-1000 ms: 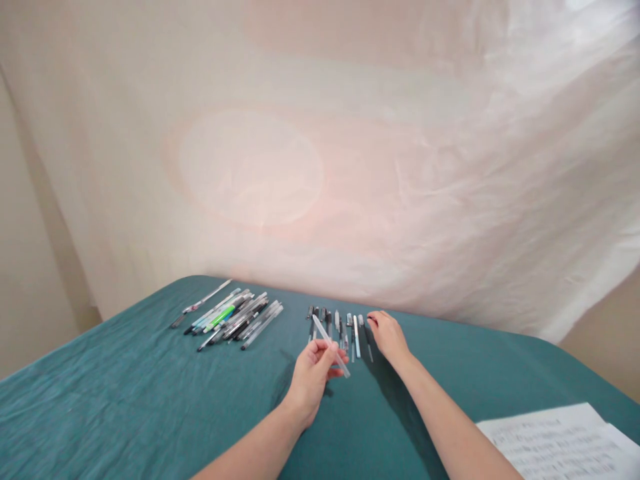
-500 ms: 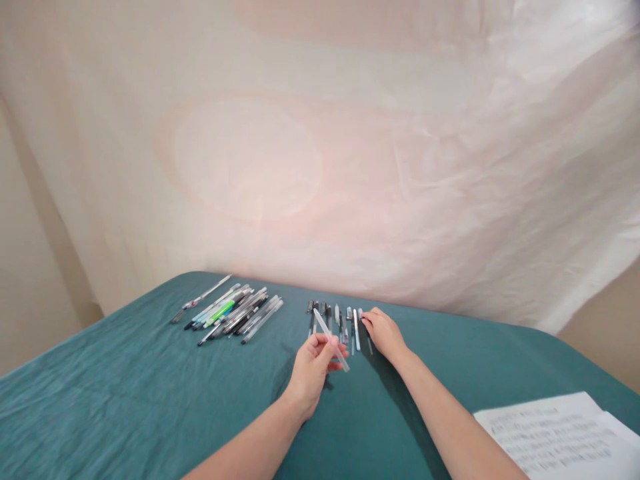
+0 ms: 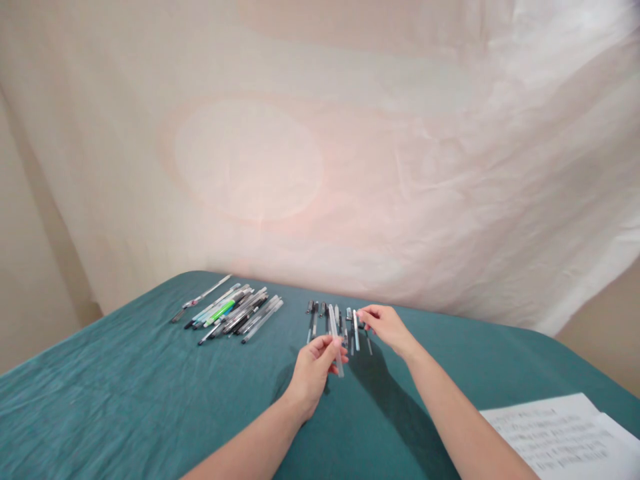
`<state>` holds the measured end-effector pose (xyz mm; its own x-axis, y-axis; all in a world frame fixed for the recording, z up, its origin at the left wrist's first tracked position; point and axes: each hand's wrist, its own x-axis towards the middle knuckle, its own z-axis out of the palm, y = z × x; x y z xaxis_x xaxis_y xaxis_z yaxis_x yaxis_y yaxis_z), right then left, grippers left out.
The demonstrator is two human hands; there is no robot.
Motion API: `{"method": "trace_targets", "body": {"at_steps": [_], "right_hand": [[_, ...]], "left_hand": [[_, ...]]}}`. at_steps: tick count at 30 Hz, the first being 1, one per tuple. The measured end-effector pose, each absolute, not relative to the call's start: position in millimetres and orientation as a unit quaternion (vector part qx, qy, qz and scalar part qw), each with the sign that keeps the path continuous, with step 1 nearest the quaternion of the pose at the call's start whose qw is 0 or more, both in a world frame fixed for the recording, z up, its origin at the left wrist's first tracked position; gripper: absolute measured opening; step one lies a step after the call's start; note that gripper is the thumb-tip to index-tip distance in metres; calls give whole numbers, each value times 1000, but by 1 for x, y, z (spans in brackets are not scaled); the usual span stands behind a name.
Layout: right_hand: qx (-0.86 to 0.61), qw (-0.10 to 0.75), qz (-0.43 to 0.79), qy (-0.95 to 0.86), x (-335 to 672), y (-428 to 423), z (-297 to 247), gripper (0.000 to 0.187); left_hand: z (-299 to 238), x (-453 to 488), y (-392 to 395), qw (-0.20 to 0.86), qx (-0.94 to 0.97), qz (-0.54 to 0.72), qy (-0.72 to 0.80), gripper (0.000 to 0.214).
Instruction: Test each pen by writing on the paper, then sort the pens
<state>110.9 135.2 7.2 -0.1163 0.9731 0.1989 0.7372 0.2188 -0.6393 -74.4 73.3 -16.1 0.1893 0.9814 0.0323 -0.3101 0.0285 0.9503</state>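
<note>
My left hand (image 3: 311, 368) is closed in a pinch on a clear pen (image 3: 336, 348), holding it nearly upright above the teal tablecloth (image 3: 125, 407). My right hand (image 3: 384, 326) is raised just off the cloth, fingers curled over the right end of a short row of pens (image 3: 334, 321) laid side by side. Its fingertips are at a dark pen (image 3: 367, 339) there; whether they grip it is hidden. A loose pile of pens (image 3: 235, 313), one of them green, lies further left.
Printed paper sheets (image 3: 560, 433) lie at the table's near right corner. A pale wrinkled sheet (image 3: 350, 167) hangs as a backdrop behind the table's far edge.
My left hand turned the clear pen from slanted to nearly upright and moved it slightly toward the row. My right hand lifted off the cloth at the row's right end.
</note>
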Motion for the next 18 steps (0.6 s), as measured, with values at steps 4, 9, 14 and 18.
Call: {"method": "trace_targets", "body": {"at_steps": [4,9,14,18], "right_hand": [[-471,259,419,-732,89,115,27,39],[-553,268,299,-730,96,121,28,29],[-651,243,143,-705,119,142,3,15],[-675,213,113,-697,119,144,-11,13]], "left_hand": [[-16,-75,73,619,469,517,360,32],[-15,-76,72,612,470,520,366,31],[-16,-75,72,605,479,516,372,31],[-18,-76,73,602,485,515,371,32]]}}
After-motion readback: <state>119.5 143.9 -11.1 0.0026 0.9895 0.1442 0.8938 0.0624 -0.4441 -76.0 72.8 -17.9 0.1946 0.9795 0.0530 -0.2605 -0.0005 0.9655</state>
